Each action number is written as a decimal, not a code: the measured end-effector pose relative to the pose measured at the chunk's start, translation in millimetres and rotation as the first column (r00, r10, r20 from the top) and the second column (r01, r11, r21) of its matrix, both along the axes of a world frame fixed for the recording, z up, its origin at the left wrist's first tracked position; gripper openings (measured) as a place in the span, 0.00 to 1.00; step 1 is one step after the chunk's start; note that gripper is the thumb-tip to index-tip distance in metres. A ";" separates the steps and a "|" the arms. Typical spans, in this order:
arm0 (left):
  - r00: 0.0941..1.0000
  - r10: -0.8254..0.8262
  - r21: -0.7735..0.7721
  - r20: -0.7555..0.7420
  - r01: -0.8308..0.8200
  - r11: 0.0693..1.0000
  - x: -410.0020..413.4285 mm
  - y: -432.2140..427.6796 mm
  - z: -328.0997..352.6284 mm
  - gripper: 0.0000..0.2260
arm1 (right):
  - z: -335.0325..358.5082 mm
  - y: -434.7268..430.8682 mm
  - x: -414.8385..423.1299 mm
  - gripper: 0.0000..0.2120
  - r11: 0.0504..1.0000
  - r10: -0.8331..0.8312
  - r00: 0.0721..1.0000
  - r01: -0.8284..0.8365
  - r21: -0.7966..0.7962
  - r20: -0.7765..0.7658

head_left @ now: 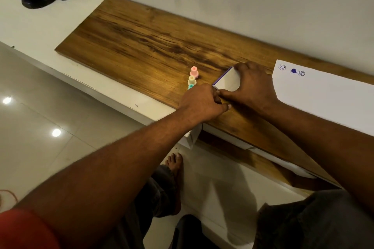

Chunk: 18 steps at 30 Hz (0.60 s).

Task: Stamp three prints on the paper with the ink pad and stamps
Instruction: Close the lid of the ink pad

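**On the wood board: close the ink pad squarely**

A long brown wood-grain board lies on a white ledge against a pale wall. On it sits the flat white ink pad case with a purple edge. Your right hand holds it, fingers curled over its far and right edges. Your left hand is curled at its 7 o'clock corner; I cannot tell whether it pinches the case or only touches it.

At 3 o'clock of the pad, the white paper sheet already carries three purple prints, so this looks like closing up. Steady the base with the right hand and press evenly until the edges meet. Mind the pink, cream and teal plastic stamps standing just beside it at 9 o'clock.
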<state>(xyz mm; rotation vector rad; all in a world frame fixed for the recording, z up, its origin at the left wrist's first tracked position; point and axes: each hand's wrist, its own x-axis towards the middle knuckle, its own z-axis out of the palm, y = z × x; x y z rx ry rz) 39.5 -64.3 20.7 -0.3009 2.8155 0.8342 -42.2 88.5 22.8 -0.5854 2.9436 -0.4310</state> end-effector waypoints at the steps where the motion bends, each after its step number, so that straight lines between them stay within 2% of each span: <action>1: 1.000 0.000 0.003 0.001 0.000 1.000 0.3 -0.1 -0.1 0.15 | -2.7 -0.1 0.2 0.47 1.000 0.015 1.000 -0.015 0.006 -0.008; 9: 0.999 -0.034 -0.029 -0.017 0.033 0.999 0.3 2.1 1.0 0.17 | -11.1 12.6 -33.6 0.47 0.978 0.206 0.974 -0.206 -0.008 0.089; 12: 0.997 -0.031 -0.021 -0.069 0.030 0.999 -3.3 0.1 4.8 0.17 | -10.8 20.1 -60.2 0.47 0.963 0.264 0.959 -0.268 0.024 0.107; 18: 0.982 0.005 0.027 -0.188 0.000 1.000 -14.4 -2.2 16.0 0.18 | -10.1 32.5 -111.0 0.48 0.998 0.069 0.996 -0.068 -0.007 0.057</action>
